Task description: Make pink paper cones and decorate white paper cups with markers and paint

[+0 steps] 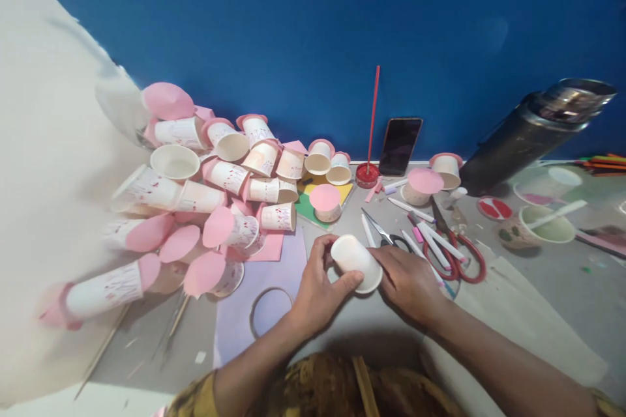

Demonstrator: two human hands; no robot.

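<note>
Both hands, left hand (317, 290) and right hand (411, 280), meet in the head view at a plain white cup (357, 265), tilted above the table (562, 280) toward its near edge. Its thin wall could dent if the left thumb bears down too hard, and an outward swing on the right might nudge the black scissors (385, 233). Left thumb and fingers pinch the cup; right fingers lie along its other side, their grip too hidden to tell.
</note>
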